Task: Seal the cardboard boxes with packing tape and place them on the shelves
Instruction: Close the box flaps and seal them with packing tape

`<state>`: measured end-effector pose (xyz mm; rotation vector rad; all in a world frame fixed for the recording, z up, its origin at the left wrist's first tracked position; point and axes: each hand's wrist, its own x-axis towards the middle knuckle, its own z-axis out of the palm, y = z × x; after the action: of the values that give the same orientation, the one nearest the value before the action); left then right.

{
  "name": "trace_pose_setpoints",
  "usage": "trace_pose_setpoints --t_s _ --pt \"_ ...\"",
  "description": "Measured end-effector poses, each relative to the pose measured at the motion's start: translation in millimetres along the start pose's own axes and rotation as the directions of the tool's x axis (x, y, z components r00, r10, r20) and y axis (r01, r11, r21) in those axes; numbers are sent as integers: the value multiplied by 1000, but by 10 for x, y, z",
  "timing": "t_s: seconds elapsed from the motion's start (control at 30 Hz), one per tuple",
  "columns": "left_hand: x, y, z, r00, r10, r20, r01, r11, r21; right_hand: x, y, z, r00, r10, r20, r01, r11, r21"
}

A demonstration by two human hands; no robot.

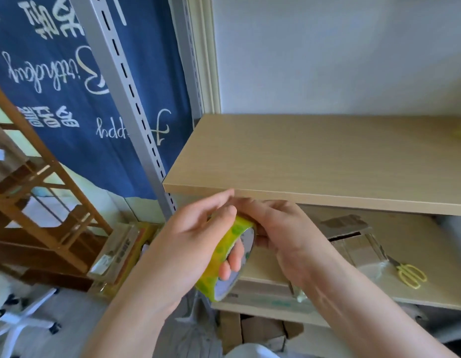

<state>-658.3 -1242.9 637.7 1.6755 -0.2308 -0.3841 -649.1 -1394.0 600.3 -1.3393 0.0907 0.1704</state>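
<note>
Both forearms reach up from the bottom edge and meet in front of a wooden shelf. Left hand grips a tape roll, yellow-green with green dots, its fingers curled through the core from below and the thumb lying over the top of the roll. Right hand presses against the roll's upper right edge with fingers curled, picking or pinching at the tape there; the fingertips themselves are hidden behind the roll. Just beyond the hands runs the shelf's front edge, its top bare apart from a yellow-green scrap at the far right. Below and to the right of the right hand, on the lower shelf, sits a cardboard box with a flap lifted and clear tape on it. Right of that box lie yellow-handled scissors. Left of the left hand rises a slotted metal post, with a blue banner behind it.
</note>
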Motion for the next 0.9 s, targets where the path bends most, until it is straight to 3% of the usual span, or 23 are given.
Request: trace_pose_setpoints --t_s 0.07,0.13,0.2,0.3,0.37,0.4,0.43,0.5,0.57,0.6,0.63,0.67,0.9 --pt "79 -177 61 998 -41 57 37 997 65 -38 243 -146 993 13 -117 -21 997 -69" --pt "239 -429 182 988 -99 116 80 984 161 -66 574 -388 941 -207 -267 86 911 -403" --pt "395 -685 333 966 -161 203 111 965 236 -105 908 -676 881 -417 -223 157 703 -693" --pt "580 -980 545 919 -240 312 145 943 300 -194 1267 -1127 885 -451 -119 165 542 -824" --pt "663 -1092 666 892 -277 358 150 927 344 -260 1452 -1368 881 -472 -3 159 301 -940" --pt "700 -1131 725 878 -295 376 156 921 357 -289 1507 -1477 877 -480 32 170 248 -954" --pt "737 -1159 773 866 -312 391 165 916 367 -312 1542 -1581 883 -468 28 175 273 -946" --pt "807 -1188 862 852 -328 408 169 910 379 -362 1553 -1726 925 -373 -68 139 500 -855" --pt "864 -1185 953 846 -321 426 150 909 388 -406 1511 -1784 964 -177 -199 62 876 -478" --pt "887 -1180 1003 842 -314 439 137 911 390 -415 1465 -1784 966 -68 -250 18 980 -198" --pt "910 -1175 1056 837 -308 452 123 911 393 -416 1432 -1795 957 20 -291 -10 999 35" --pt "932 -1170 1107 832 -306 463 112 910 399 -415 1409 -1812 942 67 -330 -17 988 152" --pt "1095 -1212 1412 769 -352 533 85 883 461 -383 1319 -2091 778 139 -612 -88 990 113"
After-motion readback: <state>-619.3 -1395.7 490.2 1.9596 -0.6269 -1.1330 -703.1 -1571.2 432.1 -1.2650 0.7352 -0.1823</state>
